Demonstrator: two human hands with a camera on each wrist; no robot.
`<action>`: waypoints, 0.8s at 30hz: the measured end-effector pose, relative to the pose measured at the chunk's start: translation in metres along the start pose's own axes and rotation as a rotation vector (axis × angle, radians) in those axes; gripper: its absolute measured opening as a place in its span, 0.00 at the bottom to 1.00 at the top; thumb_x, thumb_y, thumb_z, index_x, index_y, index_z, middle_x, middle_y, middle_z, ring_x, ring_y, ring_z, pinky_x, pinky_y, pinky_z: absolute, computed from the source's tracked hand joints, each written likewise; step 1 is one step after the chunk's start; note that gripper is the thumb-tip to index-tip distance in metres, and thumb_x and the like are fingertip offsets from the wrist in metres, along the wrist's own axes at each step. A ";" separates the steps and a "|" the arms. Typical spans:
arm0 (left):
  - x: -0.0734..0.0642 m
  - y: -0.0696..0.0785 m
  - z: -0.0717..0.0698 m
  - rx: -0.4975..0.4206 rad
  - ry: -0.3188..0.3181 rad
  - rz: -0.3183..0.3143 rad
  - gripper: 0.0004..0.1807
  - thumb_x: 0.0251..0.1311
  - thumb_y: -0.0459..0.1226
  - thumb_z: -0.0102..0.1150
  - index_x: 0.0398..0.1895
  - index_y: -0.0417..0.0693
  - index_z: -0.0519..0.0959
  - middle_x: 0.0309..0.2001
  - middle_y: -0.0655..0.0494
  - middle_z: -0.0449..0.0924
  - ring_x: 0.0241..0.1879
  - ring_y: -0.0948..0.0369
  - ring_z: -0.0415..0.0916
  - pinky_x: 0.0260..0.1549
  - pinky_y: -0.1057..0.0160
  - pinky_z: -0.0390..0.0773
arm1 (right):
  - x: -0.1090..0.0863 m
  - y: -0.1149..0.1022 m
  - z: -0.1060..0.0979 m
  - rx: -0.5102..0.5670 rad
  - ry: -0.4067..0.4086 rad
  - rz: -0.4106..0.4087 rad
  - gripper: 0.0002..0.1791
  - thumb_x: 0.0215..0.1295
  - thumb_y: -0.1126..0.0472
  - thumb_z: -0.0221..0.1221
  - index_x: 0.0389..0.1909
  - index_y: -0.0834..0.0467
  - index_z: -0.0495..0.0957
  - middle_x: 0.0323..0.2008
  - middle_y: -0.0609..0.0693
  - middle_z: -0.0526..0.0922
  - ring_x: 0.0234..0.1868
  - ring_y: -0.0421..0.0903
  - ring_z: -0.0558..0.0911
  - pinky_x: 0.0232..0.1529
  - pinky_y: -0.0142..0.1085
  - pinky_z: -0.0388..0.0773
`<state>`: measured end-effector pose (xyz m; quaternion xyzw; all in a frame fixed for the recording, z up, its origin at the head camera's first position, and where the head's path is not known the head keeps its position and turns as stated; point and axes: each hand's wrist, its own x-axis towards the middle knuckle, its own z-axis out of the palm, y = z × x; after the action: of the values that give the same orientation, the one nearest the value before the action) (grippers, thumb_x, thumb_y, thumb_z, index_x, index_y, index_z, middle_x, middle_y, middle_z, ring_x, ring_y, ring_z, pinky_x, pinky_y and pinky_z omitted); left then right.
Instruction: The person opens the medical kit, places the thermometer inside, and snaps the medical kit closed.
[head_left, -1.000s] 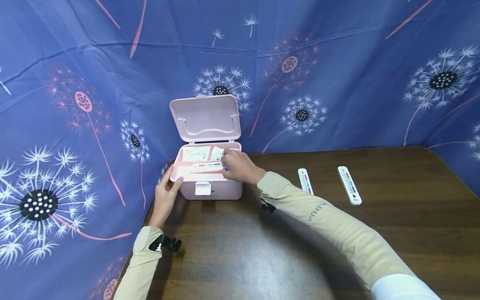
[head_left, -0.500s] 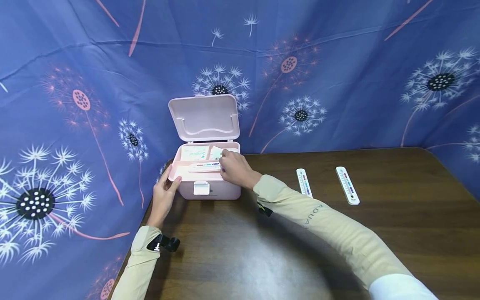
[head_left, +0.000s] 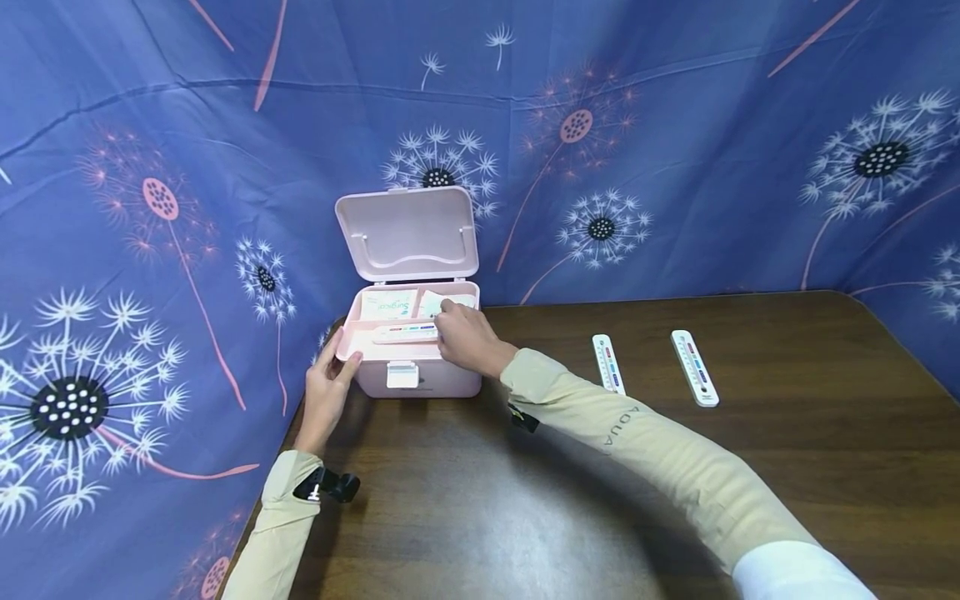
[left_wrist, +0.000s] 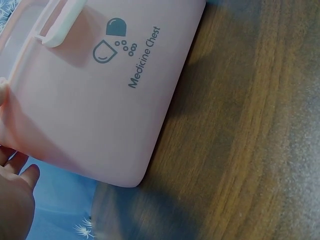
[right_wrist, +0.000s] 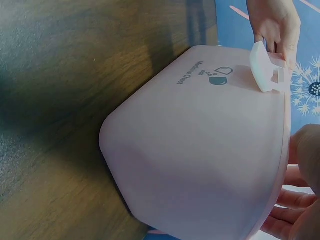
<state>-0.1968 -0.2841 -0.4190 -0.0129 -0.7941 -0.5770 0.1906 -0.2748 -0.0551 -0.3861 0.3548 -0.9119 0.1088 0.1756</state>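
A pink medicine chest [head_left: 414, 382] stands with its lid [head_left: 408, 237] raised, a pale latch [head_left: 402, 375] on its front. My left hand [head_left: 327, 398] grips the chest's left front corner, thumb at the front rim and fingers along the side. Over the right part of the tray, my right hand [head_left: 471, 337] pinches the right end of a flat white thermometer [head_left: 405, 333]. The thermometer lies lengthwise in the front compartment, its right end hidden by the fingers. In the right wrist view the right hand [right_wrist: 302, 200] reaches over the chest's rim.
Behind the thermometer, the tray holds a packet marked Surgical [head_left: 387, 305] and another white packet [head_left: 430, 305]. Two more thermometers, one [head_left: 608, 364] partly behind the right sleeve and one [head_left: 694, 367] farther right, lie on the brown wooden table [head_left: 480, 500]. A blue patterned cloth [head_left: 675, 125] hangs behind.
My right hand and the thermometer have shifted slightly left within the tray. The left hand keeps its grip on the chest's corner. The whole view has drifted a little.
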 end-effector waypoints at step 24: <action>-0.001 0.002 0.000 -0.019 0.005 -0.011 0.31 0.63 0.30 0.56 0.68 0.31 0.59 0.69 0.39 0.57 0.68 0.52 0.55 0.65 0.51 0.57 | 0.010 -0.005 0.003 0.083 -0.064 0.101 0.05 0.50 0.70 0.58 0.20 0.60 0.78 0.25 0.54 0.79 0.28 0.50 0.80 0.30 0.41 0.79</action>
<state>-0.1959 -0.2830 -0.4179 -0.0088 -0.7882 -0.5856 0.1892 -0.2789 -0.0659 -0.3840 0.3186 -0.9285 0.1437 0.1256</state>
